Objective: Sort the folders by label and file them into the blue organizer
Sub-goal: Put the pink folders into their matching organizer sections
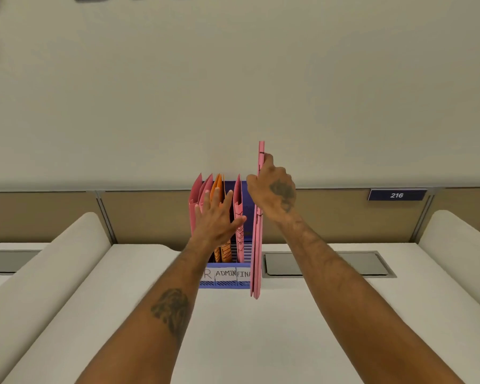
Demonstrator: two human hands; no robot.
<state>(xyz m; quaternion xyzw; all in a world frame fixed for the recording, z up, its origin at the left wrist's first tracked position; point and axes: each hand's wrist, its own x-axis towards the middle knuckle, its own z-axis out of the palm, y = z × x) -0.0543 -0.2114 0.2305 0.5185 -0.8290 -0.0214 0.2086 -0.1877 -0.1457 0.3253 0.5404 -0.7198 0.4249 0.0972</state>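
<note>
The blue organizer point(224, 284) stands on the white desk against the back partition, with front labels reading "ADMIN" and "FINA". Pink folders point(196, 195) fill its left slot, orange folders point(218, 187) the middle one, and one pink folder point(238, 214) stands in the right part. My left hand point(218, 217) lies with straight spread fingers against the orange and pink folders. My right hand point(273, 189) grips a tall pink folder point(257, 259) held upright and edge-on, just at the organizer's right side, its lower edge hanging in front of the organizer's right corner.
A grey recessed cable hatch point(327, 263) sits in the desk right of the organizer. Padded white dividers point(56, 261) flank the desk on both sides. A blue plate reading "216" point(396, 195) hangs on the beige partition.
</note>
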